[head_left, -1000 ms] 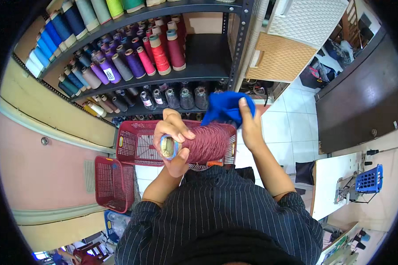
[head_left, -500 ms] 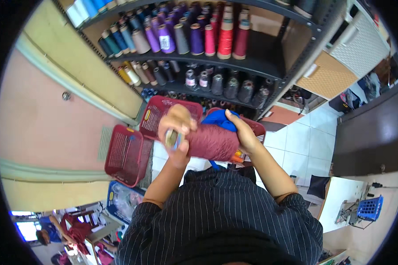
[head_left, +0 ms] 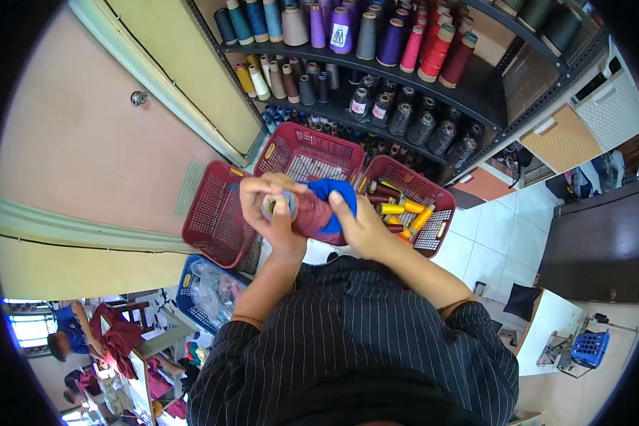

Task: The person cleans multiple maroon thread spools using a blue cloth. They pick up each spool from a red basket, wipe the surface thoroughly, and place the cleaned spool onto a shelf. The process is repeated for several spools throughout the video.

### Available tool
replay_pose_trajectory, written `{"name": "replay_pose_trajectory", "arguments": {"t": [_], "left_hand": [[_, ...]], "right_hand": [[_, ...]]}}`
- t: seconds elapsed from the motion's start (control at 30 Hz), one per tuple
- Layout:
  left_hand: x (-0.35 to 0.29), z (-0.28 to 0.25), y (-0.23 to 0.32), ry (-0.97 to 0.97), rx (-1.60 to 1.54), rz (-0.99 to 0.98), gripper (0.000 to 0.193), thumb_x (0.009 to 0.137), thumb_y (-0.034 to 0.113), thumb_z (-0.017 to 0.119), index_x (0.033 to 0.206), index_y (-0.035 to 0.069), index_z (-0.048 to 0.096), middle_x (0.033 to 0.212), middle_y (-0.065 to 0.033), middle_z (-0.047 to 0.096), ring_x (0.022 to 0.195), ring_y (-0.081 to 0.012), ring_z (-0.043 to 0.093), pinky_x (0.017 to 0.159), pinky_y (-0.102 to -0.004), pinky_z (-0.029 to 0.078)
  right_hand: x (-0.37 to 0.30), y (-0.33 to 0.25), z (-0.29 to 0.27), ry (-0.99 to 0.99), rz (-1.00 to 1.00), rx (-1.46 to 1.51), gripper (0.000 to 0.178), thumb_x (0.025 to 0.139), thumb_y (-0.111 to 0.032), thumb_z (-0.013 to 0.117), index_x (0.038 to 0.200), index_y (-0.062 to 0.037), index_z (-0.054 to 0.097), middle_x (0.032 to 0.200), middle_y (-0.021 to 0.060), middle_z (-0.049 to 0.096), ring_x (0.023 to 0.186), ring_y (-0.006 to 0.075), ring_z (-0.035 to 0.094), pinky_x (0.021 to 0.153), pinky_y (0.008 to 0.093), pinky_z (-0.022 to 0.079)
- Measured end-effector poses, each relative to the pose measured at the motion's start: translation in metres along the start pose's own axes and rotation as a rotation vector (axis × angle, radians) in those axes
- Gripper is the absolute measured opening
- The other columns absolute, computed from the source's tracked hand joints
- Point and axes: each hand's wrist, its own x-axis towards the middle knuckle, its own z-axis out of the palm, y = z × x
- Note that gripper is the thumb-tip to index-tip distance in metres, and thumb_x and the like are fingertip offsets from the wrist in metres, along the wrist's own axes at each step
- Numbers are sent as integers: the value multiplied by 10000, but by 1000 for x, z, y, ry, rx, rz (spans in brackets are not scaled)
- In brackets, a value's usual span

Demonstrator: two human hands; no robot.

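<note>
A cone of maroon thread (head_left: 311, 216) is held sideways in front of my torso. My left hand (head_left: 266, 213) has its fingers curled round the cone's narrow end, where the hollow core faces outward. A blue cloth (head_left: 331, 192) wraps part of the thread toward the cone's other end. My right hand (head_left: 366, 226) presses that cloth against the cone, thumb on top; its other fingers are partly hidden. Beyond my right hand sits a red basket (head_left: 444, 228) with yellow, orange and maroon spools (head_left: 420, 219) lying in it.
Ahead stands a black metal shelf (head_left: 468, 99) lined with thread cones. Two more red baskets (head_left: 280, 153) stand below it and to the left, near a blue basket (head_left: 184, 284) of plastic bags. A door (head_left: 92, 149) is at left. People sit working at tables (head_left: 138, 383) at lower left.
The view has shifted, so the shelf appears farther right and the spool-filled basket shows more. My right hand and the blue cloth have moved left along the cone, covering more thread.
</note>
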Motion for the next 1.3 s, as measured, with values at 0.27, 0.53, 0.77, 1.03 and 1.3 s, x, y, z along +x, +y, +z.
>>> {"name": "replay_pose_trajectory", "arguments": {"t": [0.27,0.53,0.77,1.03,1.3], "left_hand": [[1,-36,12,-100,-478,14,185,786,147,530,899,39,433,748,-158,525,651,-242,525,631,-338,489],[4,-47,31,-163,-649,88,303,781,176,646,957,29,449,762,-177,575,654,-266,576,621,-357,510],[-6,-42,44,-190,-536,19,293,809,239,638,923,55,439,765,-158,573,654,-260,569,649,-349,505],[-4,-30,43,-183,-520,52,181,871,195,506,928,42,427,746,-157,549,668,-262,562,645,-348,519],[-1,2,29,-298,-672,-9,263,851,221,603,954,49,433,778,-166,587,699,-252,589,622,-366,531]], "right_hand": [[2,-14,-4,155,-194,146,380,951,-304,457,1039,33,609,967,169,646,883,246,617,818,358,457],[-5,-2,0,-68,132,91,344,948,-293,463,973,25,590,797,80,620,731,135,549,700,308,443],[-30,-40,20,-187,-258,102,350,967,-294,450,1064,19,575,936,120,611,811,207,567,787,355,452],[-13,-28,-23,252,177,168,425,968,-369,448,893,19,603,737,40,593,680,124,549,653,312,449],[-36,-21,-41,-212,239,129,538,972,-441,423,1247,17,487,1096,71,585,1007,142,530,902,294,413]]}}
